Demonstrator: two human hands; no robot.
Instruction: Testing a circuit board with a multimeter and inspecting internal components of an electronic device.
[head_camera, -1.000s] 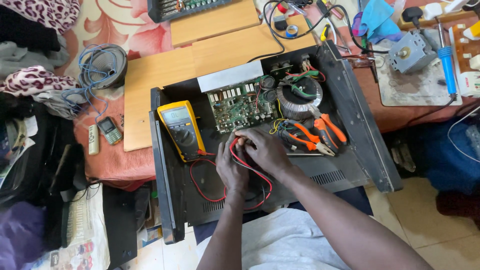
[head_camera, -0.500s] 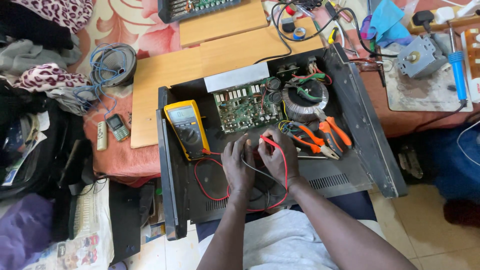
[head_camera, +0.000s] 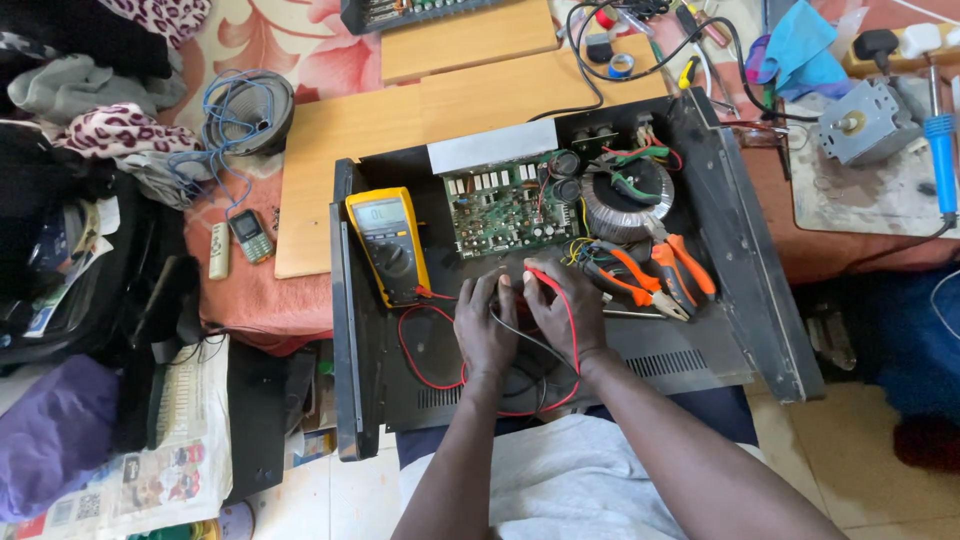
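Observation:
An open black amplifier chassis (head_camera: 735, 260) lies across my lap, with a green circuit board (head_camera: 505, 210) and a round toroidal transformer (head_camera: 625, 195) inside. A yellow multimeter (head_camera: 388, 243) rests on its left part, with red and black leads looping to my hands. My left hand (head_camera: 485, 325) and my right hand (head_camera: 562, 305) sit side by side just below the board. The right hand pinches the red probe (head_camera: 540, 275), its tip toward the board. The left hand's fingers curl near the board edge; whether they hold the black probe is hidden.
Orange-handled pliers (head_camera: 650, 275) lie right of my hands inside the chassis. Wooden boards (head_camera: 400, 120) lie behind it. A small speaker (head_camera: 245, 110), a phone (head_camera: 250, 235), clothes and newspaper (head_camera: 150, 460) are at the left. A grey motor (head_camera: 865, 120) and blue-handled tool (head_camera: 940, 140) sit at the right.
Both hands have moved up a little toward the circuit board, and the red probe now points at its lower edge. The view has shifted slightly.

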